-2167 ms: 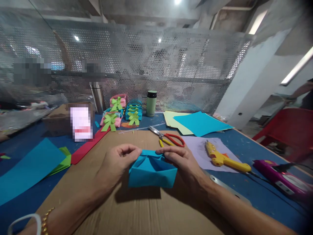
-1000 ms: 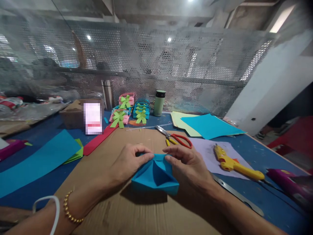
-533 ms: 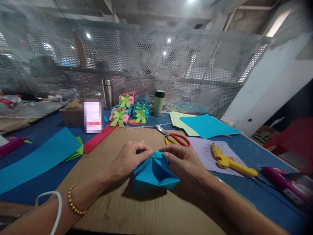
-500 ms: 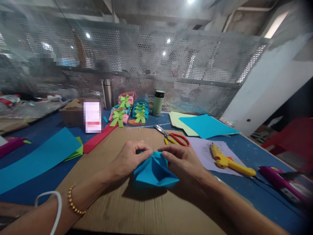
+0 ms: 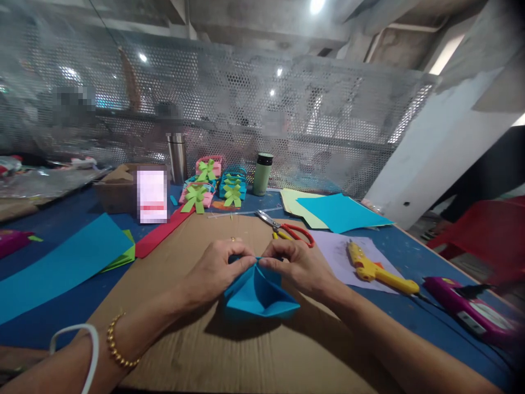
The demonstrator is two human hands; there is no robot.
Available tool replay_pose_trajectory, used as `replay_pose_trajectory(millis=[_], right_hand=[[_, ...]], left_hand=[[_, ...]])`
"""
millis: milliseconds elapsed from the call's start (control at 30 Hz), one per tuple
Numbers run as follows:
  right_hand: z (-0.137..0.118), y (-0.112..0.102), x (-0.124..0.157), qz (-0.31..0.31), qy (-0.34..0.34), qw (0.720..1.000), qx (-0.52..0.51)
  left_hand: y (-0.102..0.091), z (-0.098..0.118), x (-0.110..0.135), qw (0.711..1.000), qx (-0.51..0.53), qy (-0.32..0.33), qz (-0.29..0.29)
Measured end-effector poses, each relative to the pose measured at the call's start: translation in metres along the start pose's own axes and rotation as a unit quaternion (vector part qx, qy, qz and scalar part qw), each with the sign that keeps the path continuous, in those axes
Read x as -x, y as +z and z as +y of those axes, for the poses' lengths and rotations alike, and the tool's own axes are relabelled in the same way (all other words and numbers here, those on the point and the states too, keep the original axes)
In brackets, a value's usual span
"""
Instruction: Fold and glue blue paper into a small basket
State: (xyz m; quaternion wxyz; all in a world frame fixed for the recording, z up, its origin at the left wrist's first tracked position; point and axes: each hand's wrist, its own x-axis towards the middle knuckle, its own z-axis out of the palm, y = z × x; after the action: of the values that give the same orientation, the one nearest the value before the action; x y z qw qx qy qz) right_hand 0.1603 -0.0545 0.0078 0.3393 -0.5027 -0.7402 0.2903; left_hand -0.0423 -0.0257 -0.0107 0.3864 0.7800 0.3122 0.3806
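A folded piece of blue craft paper [image 5: 260, 295] is held just above the brown cardboard sheet [image 5: 180, 334], its wide open side toward me and its shadow below. My left hand [image 5: 223, 265] pinches the far left edge between thumb and fingers. From the other side, my right hand [image 5: 293, 265] pinches the same far edge, and the two thumb tips nearly meet at the fold. Beyond my right hand lie red-handled scissors [image 5: 297, 234]. A yellow glue gun [image 5: 375, 271] rests on a lilac sheet [image 5: 334, 254] to the right.
Small pink and blue paper baskets [image 5: 233, 186] with green bows stand at the back, near a green tumbler [image 5: 262, 175] and a steel flask [image 5: 177, 158]. Blue sheets [image 5: 344, 212] lie back right, a blue strip [image 5: 65, 262] left. A purple power strip [image 5: 467, 312] sits at right.
My right hand has shifted inward, and its thumb and fingers now close on the paper's far fold beside the left thumb. The left hand keeps its pinch. The view has turned slightly.
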Motion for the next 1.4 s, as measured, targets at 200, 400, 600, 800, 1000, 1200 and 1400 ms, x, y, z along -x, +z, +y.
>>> replay_pose_trajectory(millis=[200, 400, 600, 800, 1000, 1200, 1400], right_hand=[[0.001, 0.007, 0.003, 0.016, -0.005, 1.0, -0.006], [0.009, 0.003, 0.007, -0.015, 0.08, 0.987, -0.141], [0.013, 0.003, 0.01, -0.011, 0.085, 0.986, -0.144], [0.006, 0.004, 0.013, 0.005, 0.075, 0.99, -0.115], [0.012, 0.002, 0.014, -0.021, 0.09, 0.98, -0.175], [0.007, 0.004, 0.013, 0.065, 0.077, 0.982, -0.159], [0.011, 0.012, 0.012, 0.049, 0.096, 0.986, -0.127]], left_hand=[[0.002, 0.002, 0.0, 0.999, 0.009, -0.036, -0.018], [-0.003, -0.003, -0.002, 0.999, -0.004, -0.033, 0.025], [-0.004, 0.0, -0.003, 0.998, -0.019, -0.027, 0.045], [-0.004, 0.001, -0.003, 0.998, -0.007, -0.062, 0.008], [-0.006, -0.009, -0.006, 0.998, 0.005, -0.055, -0.02], [-0.009, -0.001, -0.006, 0.998, -0.003, -0.065, 0.005], [-0.004, 0.0, -0.001, 0.999, 0.002, -0.052, 0.009]])
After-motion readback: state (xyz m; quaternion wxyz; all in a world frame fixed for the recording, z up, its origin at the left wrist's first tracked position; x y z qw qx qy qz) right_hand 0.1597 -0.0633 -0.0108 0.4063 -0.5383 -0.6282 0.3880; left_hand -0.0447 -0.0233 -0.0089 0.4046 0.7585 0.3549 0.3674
